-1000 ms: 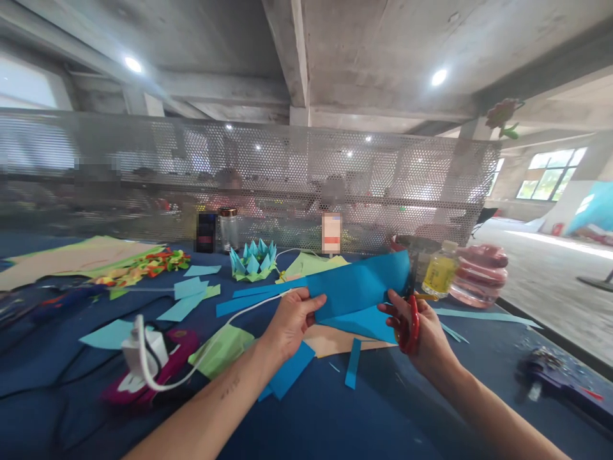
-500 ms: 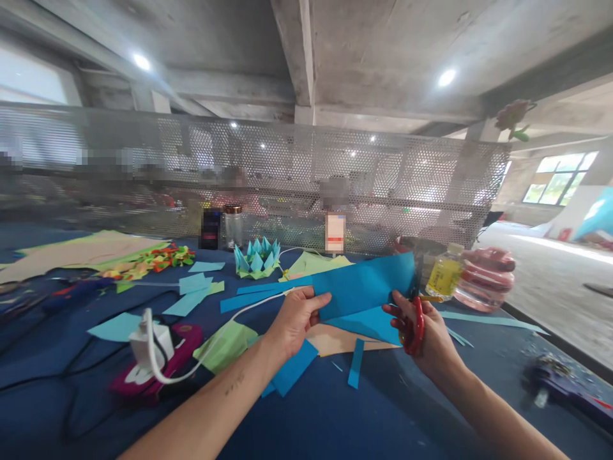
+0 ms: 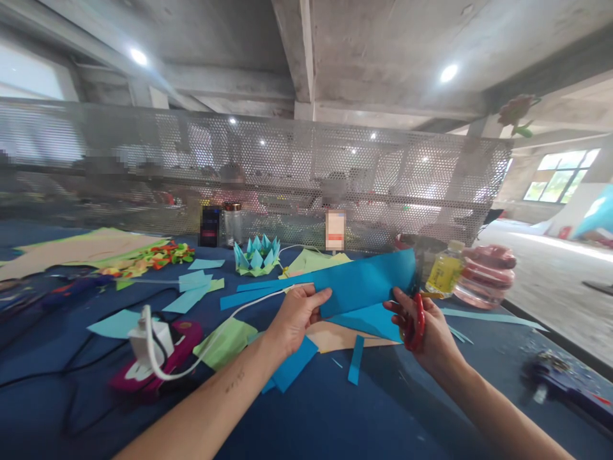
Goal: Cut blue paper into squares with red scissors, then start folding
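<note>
My left hand (image 3: pixel 299 313) pinches the left end of a wide blue paper strip (image 3: pixel 366 280) between thumb and fingers. Red-handled scissors (image 3: pixel 417 322) are in my right hand (image 3: pixel 428 332), whose fingers are looped in the handles. My right thumb and a fingertip lie at the strip's lower right edge; whether they grip it I cannot tell. The scissor blades are mostly hidden. Below the strip lie more blue paper (image 3: pixel 378 319), a peach sheet (image 3: pixel 330 337) and a small blue offcut (image 3: pixel 355 360).
A folded-paper lotus (image 3: pixel 257 257) stands at the back, beside a glass bottle (image 3: pixel 233 225). At the right are a yellow-labelled bottle (image 3: pixel 444 271) and a pink jar (image 3: pixel 484 278). A magenta power strip (image 3: pixel 158 358) with a white plug and cables lies left. A perforated screen (image 3: pixel 287 166) runs behind.
Almost nothing differs. The blue strip bends slightly more, and both hands keep their hold in nearly the same place.
</note>
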{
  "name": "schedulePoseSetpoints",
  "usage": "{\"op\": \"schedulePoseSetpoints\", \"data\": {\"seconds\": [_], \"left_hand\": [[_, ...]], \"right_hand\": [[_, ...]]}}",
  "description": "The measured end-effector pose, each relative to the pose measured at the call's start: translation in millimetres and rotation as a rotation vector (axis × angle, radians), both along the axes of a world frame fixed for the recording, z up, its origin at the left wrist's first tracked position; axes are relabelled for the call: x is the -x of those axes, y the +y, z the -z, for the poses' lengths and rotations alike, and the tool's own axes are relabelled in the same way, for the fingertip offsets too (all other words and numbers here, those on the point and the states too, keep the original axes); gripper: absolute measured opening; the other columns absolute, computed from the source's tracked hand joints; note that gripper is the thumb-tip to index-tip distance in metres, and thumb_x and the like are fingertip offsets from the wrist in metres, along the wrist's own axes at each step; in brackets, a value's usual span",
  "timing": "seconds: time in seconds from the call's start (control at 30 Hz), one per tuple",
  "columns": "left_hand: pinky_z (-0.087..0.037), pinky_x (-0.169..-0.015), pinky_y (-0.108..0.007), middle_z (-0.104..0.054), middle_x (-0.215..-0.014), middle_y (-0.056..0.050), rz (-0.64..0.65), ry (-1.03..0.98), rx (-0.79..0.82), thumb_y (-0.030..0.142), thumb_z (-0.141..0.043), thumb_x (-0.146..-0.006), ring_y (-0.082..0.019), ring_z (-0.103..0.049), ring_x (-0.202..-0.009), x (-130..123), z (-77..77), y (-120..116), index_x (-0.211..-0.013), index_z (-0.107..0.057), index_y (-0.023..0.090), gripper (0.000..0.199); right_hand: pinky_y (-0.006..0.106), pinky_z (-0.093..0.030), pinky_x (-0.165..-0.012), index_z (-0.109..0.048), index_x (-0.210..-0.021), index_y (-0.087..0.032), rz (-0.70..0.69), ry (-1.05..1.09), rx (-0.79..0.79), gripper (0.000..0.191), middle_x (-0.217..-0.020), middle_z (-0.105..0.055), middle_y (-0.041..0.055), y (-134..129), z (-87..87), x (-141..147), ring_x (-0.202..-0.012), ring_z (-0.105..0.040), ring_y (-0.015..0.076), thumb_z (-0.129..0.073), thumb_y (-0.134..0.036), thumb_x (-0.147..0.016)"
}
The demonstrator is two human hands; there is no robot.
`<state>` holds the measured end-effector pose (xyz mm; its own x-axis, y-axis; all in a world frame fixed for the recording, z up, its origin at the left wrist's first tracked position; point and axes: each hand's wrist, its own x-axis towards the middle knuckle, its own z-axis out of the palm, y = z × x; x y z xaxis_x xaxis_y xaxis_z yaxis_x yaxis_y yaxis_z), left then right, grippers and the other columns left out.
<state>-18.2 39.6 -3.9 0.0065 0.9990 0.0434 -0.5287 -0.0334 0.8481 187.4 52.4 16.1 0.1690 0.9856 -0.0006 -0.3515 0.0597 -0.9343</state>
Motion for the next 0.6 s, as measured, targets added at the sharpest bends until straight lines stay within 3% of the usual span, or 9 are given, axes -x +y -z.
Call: {"op": "schedulePoseSetpoints", "data": {"seconds": [0.2, 0.37, 0.6], "left_hand": [[-0.036, -0.044, -0.022, -0.043, -0.042, 0.009, -0.046, 0.047, -0.010, 0.031, -0.084, -0.055, -0.005, -0.035, -0.037, 0, 0.8, 0, -0.048, -0.046, 0.018, 0.040], [-0.029, -0.040, -0.020, -0.044, -0.040, 0.009, -0.043, 0.036, -0.006, 0.031, -0.084, -0.053, -0.004, -0.035, -0.037, -4, -7.5, -7, -0.048, -0.050, 0.018, 0.037], [-0.028, -0.041, -0.021, -0.044, -0.038, 0.009, -0.074, 0.000, 0.004, 0.027, -0.083, -0.054, -0.005, -0.035, -0.036, -11, -10.7, -13, -0.044, -0.049, 0.017, 0.037]], "right_hand": [[0.013, -0.048, -0.035, -0.052, -0.064, -0.019, -0.010, 0.020, -0.032, 0.045, -0.054, -0.065, -0.0026, 1, 1.4, 0, -0.041, -0.059, 0.0097, -0.090, -0.031, -0.044], [0.012, -0.040, -0.029, -0.050, -0.067, -0.020, -0.034, -0.018, -0.025, 0.050, -0.053, -0.065, -0.0018, -3, -1.3, 3, -0.037, -0.056, 0.0088, -0.088, -0.044, -0.046], [0.013, -0.033, -0.029, -0.054, -0.064, -0.016, -0.076, -0.136, -0.089, 0.048, -0.054, -0.063, -0.0003, -14, 3.3, 13, -0.035, -0.052, 0.0064, -0.084, -0.051, -0.049]]}}
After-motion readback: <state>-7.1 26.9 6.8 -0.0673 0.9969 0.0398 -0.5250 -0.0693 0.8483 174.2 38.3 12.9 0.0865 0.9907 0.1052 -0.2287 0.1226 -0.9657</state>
